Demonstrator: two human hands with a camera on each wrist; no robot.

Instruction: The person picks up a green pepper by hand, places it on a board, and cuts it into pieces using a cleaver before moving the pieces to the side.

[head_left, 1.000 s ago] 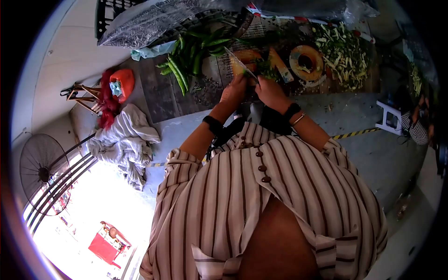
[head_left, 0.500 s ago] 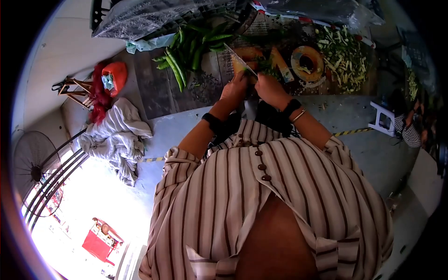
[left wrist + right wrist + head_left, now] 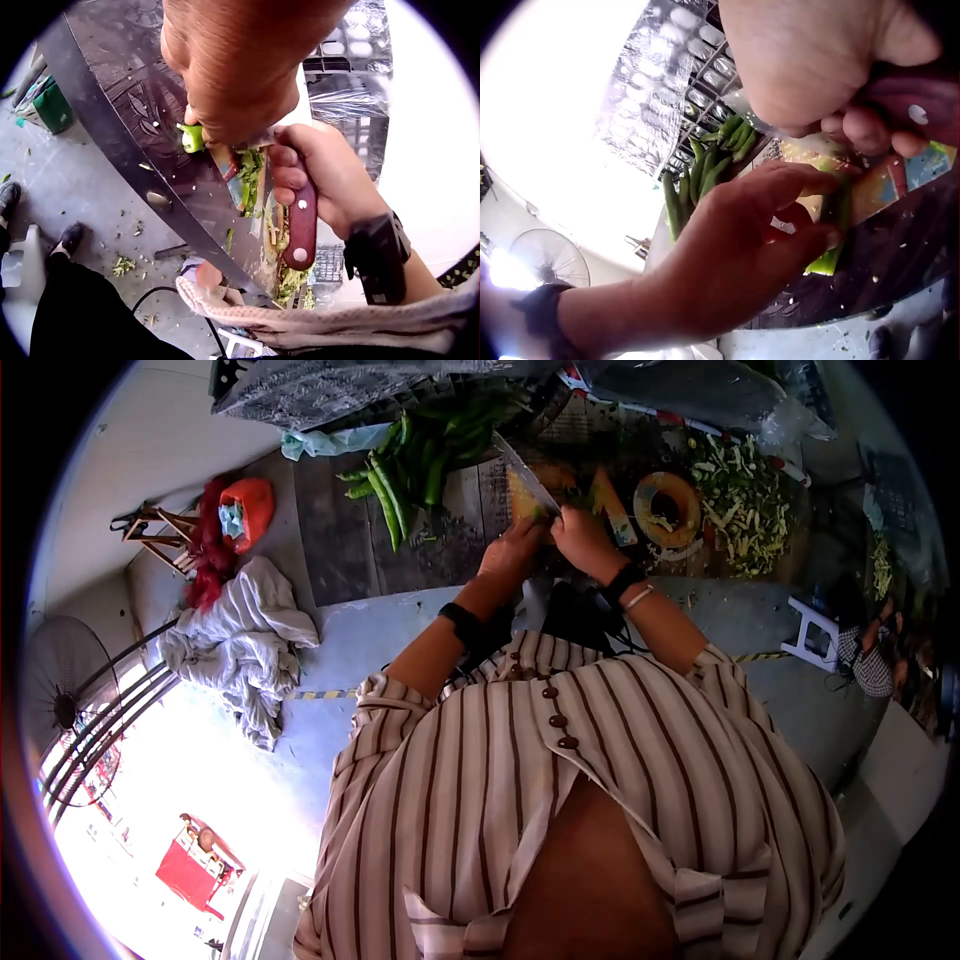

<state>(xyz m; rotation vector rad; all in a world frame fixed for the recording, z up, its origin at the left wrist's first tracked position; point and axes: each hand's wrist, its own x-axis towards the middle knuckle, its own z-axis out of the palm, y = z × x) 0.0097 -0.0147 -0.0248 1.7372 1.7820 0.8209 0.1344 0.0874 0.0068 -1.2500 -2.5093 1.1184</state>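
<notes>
Pinching a green pepper (image 3: pixel 824 260) between thumb and bent fingers: left hand (image 3: pixel 512 552), forearm angled forward and inward, black band at the wrist. Right hand (image 3: pixel 588 545) just beside it, fingers curled round the maroon handle of the knife (image 3: pixel 527 475), forearm also angled inward (blade slants forward-left in the head view). Left to right: whole green chillies (image 3: pixel 392 500) heaped, long and glossy; the pinched pepper, bright green, pale at the cut end, low over the dark tabletop (image 3: pixel 335 550); then chopped greens (image 3: pixel 745 505), pale and green shreds, loosely piled. Blade-to-pepper contact: can't tell.
</notes>
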